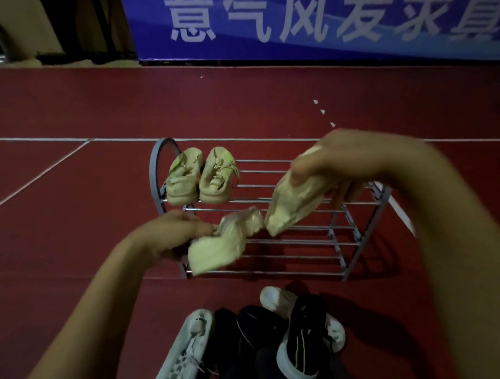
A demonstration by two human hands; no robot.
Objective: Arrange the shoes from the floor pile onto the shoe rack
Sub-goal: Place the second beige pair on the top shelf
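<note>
Head view: the shoe rack (338, 244) carries one beige pair (199, 178) at its top-left corner. A beige shoe is gripped by each hand, left (169, 234) and right (330, 167), above it; placing beside them seems next, the floor pile (268, 342) waiting.

My shoe rack (298, 243) has shiny metal bars, the beige shoes (199, 177) on it look soft matt knit, and the red floor (74, 110) is smooth.

Shoe rack (299, 210) and shoe pile (265, 333) on red floor (69, 238).
</note>
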